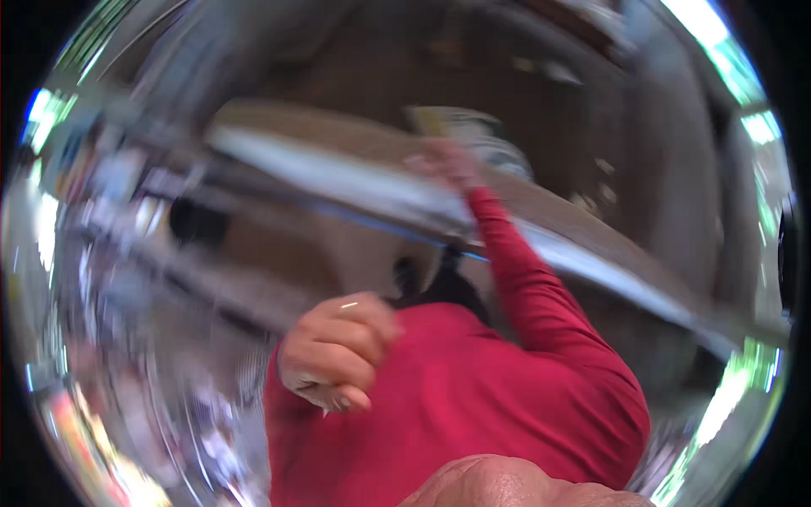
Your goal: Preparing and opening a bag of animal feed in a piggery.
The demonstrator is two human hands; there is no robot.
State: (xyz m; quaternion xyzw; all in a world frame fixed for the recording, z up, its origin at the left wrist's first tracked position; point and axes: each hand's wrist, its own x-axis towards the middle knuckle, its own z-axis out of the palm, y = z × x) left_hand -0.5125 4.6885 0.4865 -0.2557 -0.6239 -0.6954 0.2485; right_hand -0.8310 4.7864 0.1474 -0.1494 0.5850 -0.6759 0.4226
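Note:
Close in front of my chest, my left hand (pixel 338 351) is raised with its fingers curled closed and a ring on one finger. A tiny pale tip shows below the curled fingers, but what it belongs to I cannot make out. My right arm stretches forward in a red sleeve. At its end, my right hand (pixel 448 165) is smeared by motion over a long ledge (pixel 329 165) with a pale front edge. Right beside that hand is a white and dark printed sheet or bag (pixel 481 135); whether the fingers touch it cannot be told.
A brown, dusty-looking area (pixel 574 127) with small pale scraps lies beyond the ledge. To the left is a dark round object (pixel 198 221) amid blurred clutter. Brown floor (pixel 338 253) shows on the near side of the ledge, around my feet. Bright openings line the right rim.

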